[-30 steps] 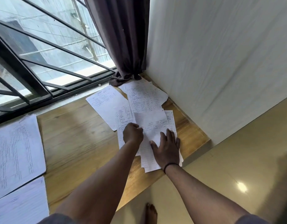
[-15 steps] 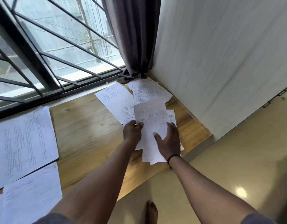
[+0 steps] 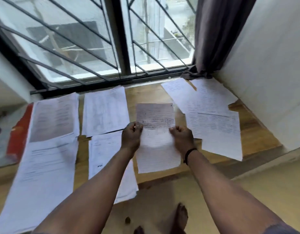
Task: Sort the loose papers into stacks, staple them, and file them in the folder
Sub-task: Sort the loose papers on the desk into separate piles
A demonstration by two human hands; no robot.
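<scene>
At the far left a red folder (image 3: 19,130) lies on the bench (image 3: 146,92), partly under a printed sheet (image 3: 54,115). Beside it sit more sorted papers: a long sheet (image 3: 43,174) hanging past the near edge, a sheet near the window (image 3: 105,112), and another below it (image 3: 103,152). In the middle, the left hand (image 3: 131,137) and right hand (image 3: 181,137) hold one handwritten page (image 3: 156,132) raised above the wood, fingers curled and clamped on its two side edges. The right wrist wears a dark band (image 3: 189,153). To the right, a loose pile of handwritten pages (image 3: 211,114) spreads toward the wall (image 3: 264,65), near a dark curtain (image 3: 213,31).
</scene>
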